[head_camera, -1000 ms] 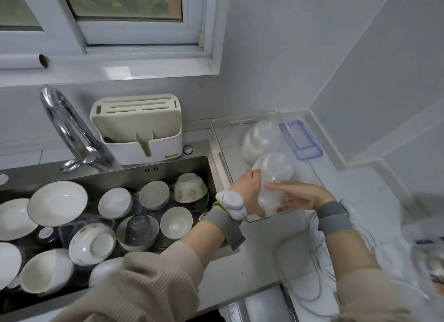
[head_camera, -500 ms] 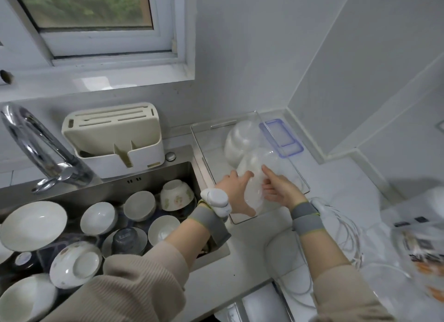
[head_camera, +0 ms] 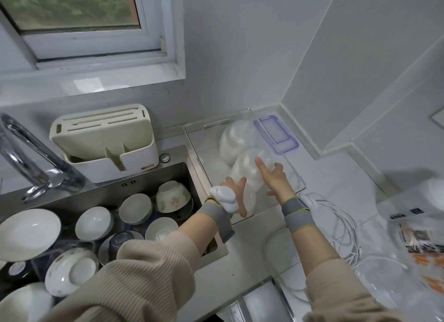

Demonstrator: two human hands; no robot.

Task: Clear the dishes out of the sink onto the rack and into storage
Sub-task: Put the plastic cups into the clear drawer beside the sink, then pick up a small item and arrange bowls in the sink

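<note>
A stack of translucent white bowls (head_camera: 249, 171) lies tilted on its side in the clear tray (head_camera: 195, 141) to the right of the sink. My left hand (head_camera: 236, 198) grips the stack's near left edge, fingers on top and thumb below. On the stack's right side rests my right hand (head_camera: 276, 180), its forefinger stretched straight across the top. A second white stack (head_camera: 236, 139) leans just behind it in the tray. The steel sink (head_camera: 144, 180) at the lower left holds several white and patterned bowls and plates (head_camera: 28, 232).
A blue-rimmed clear lid (head_camera: 276, 134) lies at the tray's far right. A cream knife block (head_camera: 103, 139) and the faucet (head_camera: 28, 158) stand behind the sink. White cable coils (head_camera: 346, 225), a printed plastic bag (head_camera: 420, 237) and a clear bowl (head_camera: 384, 276) crowd the right counter.
The stack has gone from lifted above the tray to lying down in it beside the other stack. My right hand has loosened, its forefinger now straight on top. The view has shifted right.
</note>
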